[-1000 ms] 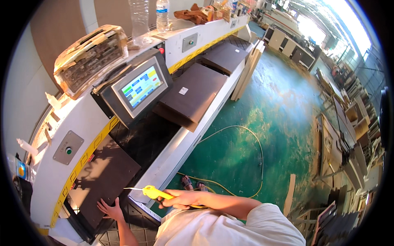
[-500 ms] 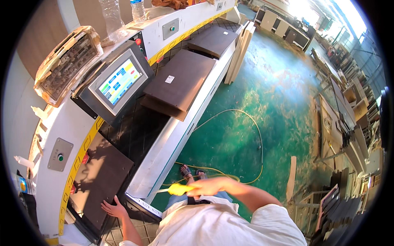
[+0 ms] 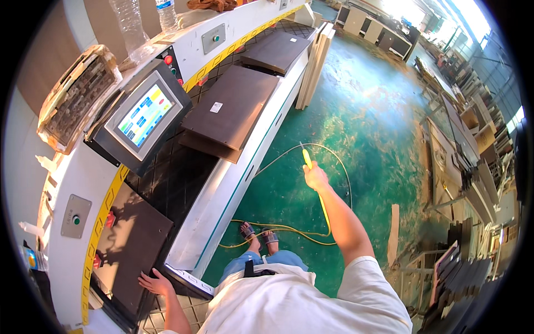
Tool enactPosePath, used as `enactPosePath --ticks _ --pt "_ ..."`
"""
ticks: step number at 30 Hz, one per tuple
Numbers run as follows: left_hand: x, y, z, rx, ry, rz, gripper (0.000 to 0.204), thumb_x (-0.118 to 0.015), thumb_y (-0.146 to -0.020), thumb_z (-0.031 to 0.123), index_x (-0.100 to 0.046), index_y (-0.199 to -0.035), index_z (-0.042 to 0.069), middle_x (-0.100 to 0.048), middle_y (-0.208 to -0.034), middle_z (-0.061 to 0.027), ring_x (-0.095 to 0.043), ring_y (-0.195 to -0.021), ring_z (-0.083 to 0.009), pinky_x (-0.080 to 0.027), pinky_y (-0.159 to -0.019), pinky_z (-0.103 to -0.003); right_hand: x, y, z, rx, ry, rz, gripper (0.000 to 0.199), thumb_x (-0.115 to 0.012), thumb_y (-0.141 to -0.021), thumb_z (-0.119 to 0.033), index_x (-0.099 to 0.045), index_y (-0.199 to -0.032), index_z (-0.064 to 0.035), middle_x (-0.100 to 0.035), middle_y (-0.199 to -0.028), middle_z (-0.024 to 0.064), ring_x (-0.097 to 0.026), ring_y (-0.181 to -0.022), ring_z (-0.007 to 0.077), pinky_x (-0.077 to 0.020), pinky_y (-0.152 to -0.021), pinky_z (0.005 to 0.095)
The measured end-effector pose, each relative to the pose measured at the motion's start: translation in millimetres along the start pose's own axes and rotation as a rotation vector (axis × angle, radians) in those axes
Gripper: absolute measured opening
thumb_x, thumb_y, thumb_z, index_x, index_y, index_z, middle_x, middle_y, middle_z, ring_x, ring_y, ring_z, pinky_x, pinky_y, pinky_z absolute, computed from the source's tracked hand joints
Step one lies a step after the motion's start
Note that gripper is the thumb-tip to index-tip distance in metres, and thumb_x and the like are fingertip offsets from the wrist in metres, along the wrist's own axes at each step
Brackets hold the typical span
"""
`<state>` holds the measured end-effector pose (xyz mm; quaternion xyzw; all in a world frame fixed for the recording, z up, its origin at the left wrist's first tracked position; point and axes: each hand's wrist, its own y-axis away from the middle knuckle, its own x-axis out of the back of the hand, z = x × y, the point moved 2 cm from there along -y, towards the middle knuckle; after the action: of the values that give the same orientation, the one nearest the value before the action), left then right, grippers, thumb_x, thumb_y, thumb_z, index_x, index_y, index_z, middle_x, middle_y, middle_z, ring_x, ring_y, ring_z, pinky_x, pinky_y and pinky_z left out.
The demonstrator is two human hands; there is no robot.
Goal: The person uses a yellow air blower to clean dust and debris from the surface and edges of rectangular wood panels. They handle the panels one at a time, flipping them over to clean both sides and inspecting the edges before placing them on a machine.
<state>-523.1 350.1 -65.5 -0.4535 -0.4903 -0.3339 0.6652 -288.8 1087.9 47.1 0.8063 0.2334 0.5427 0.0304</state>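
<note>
My right hand (image 3: 317,177) is stretched out ahead over the floor and closed round a yellow air blow gun (image 3: 307,158). Its thin nozzle points away from me, and a yellow hose (image 3: 325,214) hangs from it. With fingers spread, my left hand (image 3: 157,283) rests on the edge of a dark brown panel (image 3: 146,236) that lies on the machine's black bed. Farther along the bed lie stacked brown panels (image 3: 236,100) with a small white label, and another brown panel (image 3: 276,51) beyond them.
A touch screen (image 3: 147,116) stands on the white machine frame (image 3: 75,178), which has a yellow striped edge. Hose loops (image 3: 289,228) lie near my feet on the green floor. Boards (image 3: 316,67) lean at the machine's far end; racks of panels (image 3: 467,267) stand right.
My right hand has swung from in front of my waist outward and forward with the blow gun. My left hand stays on the panel. The view has shifted slightly.
</note>
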Motion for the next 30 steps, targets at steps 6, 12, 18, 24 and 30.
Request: enactPosePath --ticks 6,12,18,24,30 --pt "0 8 9 0.007 0.009 0.016 0.064 -0.052 -0.105 0.051 -0.041 -0.157 0.016 -0.031 -0.168 -0.0143 -0.028 -0.155 -0.0354 -0.03 -0.122 -0.054 12 -3 3 -0.062 0.043 0.048 0.049 -0.049 -0.105 -0.045 -0.05 -0.135 -0.007 -0.07 -0.118 0.0282 -0.066 -0.113 0.0481 -0.052 -0.096 0.0569" --pt "2 9 11 0.041 -0.04 -0.005 0.062 -0.051 -0.105 0.048 -0.04 -0.158 0.017 -0.03 -0.169 -0.0127 -0.027 -0.156 -0.0332 -0.029 -0.123 -0.052 15 -1 26 -0.107 0.008 0.108 0.051 -0.049 -0.105 -0.045 -0.047 -0.139 -0.0083 -0.07 -0.119 0.0295 -0.065 -0.113 0.0497 -0.0513 -0.096 0.0578" --pt "2 10 12 0.04 -0.043 0.007 0.063 -0.05 -0.105 0.049 -0.04 -0.158 0.018 -0.031 -0.168 -0.0118 -0.026 -0.156 -0.0326 -0.029 -0.123 -0.052 5 10 42 -0.051 -0.006 0.197 0.048 -0.05 -0.105 -0.044 -0.046 -0.139 -0.0106 -0.071 -0.11 0.0301 -0.066 -0.105 0.0523 -0.0518 -0.089 0.061" --pt "2 12 8 0.019 -0.029 0.017 0.063 -0.051 -0.104 0.049 -0.041 -0.158 0.017 -0.032 -0.168 -0.0134 -0.028 -0.155 -0.0345 -0.029 -0.122 -0.053 -21 34 59 -0.078 0.012 -0.124 0.043 -0.052 -0.105 -0.044 -0.053 -0.13 -0.0099 -0.073 -0.096 0.0211 -0.07 -0.064 0.0346 -0.0561 -0.057 0.0481" --pt "1 8 12 0.004 0.025 0.031 0.064 -0.054 -0.103 0.047 -0.041 -0.157 0.015 -0.031 -0.168 -0.0155 -0.027 -0.155 -0.0359 -0.028 -0.123 -0.054 -24 60 58 -0.181 -0.209 -0.655 0.039 -0.055 -0.105 -0.04 -0.054 -0.127 -0.0081 -0.061 -0.079 0.0058 -0.044 -0.043 0.0132 -0.0388 -0.038 0.0323"
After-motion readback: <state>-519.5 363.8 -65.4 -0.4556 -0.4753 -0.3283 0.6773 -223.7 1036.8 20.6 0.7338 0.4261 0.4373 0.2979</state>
